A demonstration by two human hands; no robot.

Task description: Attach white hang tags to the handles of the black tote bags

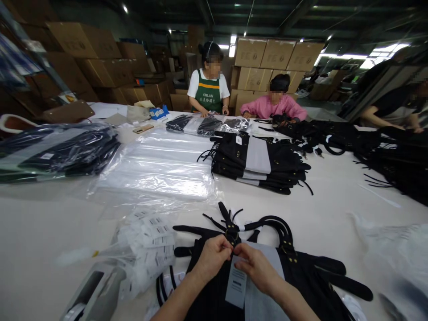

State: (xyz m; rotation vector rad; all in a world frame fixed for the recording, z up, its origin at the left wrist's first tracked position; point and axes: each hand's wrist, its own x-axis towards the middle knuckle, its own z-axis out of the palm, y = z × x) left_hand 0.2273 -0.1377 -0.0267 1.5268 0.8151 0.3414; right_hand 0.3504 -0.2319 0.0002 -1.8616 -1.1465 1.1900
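a white table (pixel 334 196) carries a black strapped garment (pixel 301 272) at its near edge; both the left hand (pixel 211 258) and right hand (pixel 256 267) pinch a hang tag (pixel 236 285) at the garment's buckle (pixel 231 235), beside a bundle of tags (pixel 150 249).

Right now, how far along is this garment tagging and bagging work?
Done: a folded black stack sits mid-table, and bagged pieces lie at the far left. In hand: the left hand and right hand pinch a hang tag at the strap buckle of the black garment. Left: loose tags, empty clear bags, and an unsorted black pile on the right.
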